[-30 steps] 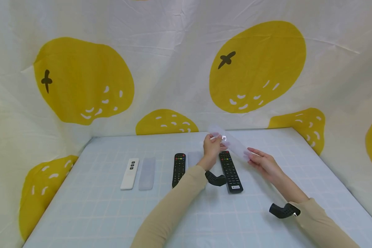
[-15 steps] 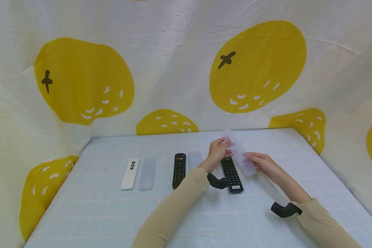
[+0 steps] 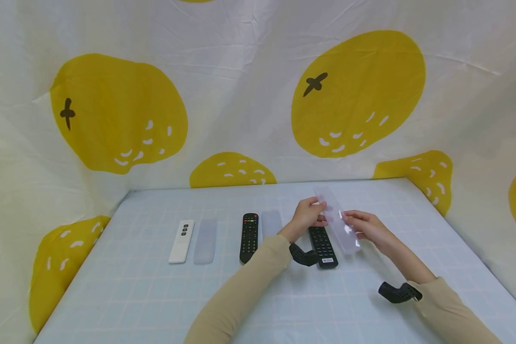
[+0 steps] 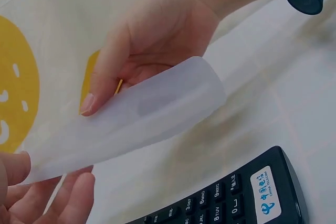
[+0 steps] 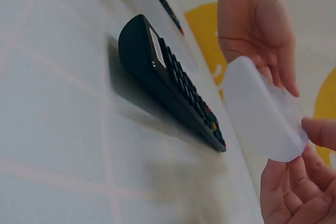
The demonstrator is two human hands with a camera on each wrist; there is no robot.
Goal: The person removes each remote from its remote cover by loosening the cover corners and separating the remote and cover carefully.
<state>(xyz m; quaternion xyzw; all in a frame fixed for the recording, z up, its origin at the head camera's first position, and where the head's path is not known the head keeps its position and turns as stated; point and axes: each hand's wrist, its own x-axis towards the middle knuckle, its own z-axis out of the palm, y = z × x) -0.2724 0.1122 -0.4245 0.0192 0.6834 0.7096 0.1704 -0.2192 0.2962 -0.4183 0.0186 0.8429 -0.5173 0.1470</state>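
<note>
A translucent, frosted sleeve, which looks like a soft remote-control cover [image 3: 340, 229], is held above the table and slants down toward the right. My left hand [image 3: 306, 218] pinches its far left edge between thumb and fingers. Partway along the other edge, my right hand [image 3: 373, 231] grips it with thumb and fingertips. A smooth rounded end of the cover [image 4: 178, 95] shows in the left wrist view. Just below and left of it lies a black remote control [image 3: 323, 248], its top end hidden behind the left hand; its white label [image 4: 266, 191] is visible up close.
Left of the hands lie another black remote [image 3: 249, 236] and a flat translucent cover [image 3: 271, 222], partly behind the left forearm. Farther left are a white remote [image 3: 181, 242] and a second flat cover [image 3: 205, 241]. A fruit-printed cloth [image 3: 241, 105] hangs behind the table.
Both hands still hold the cover. It has turned to a steeper slant and moved right and toward me, with its near end lower. The left hand has shifted right; the remotes have stayed put.
</note>
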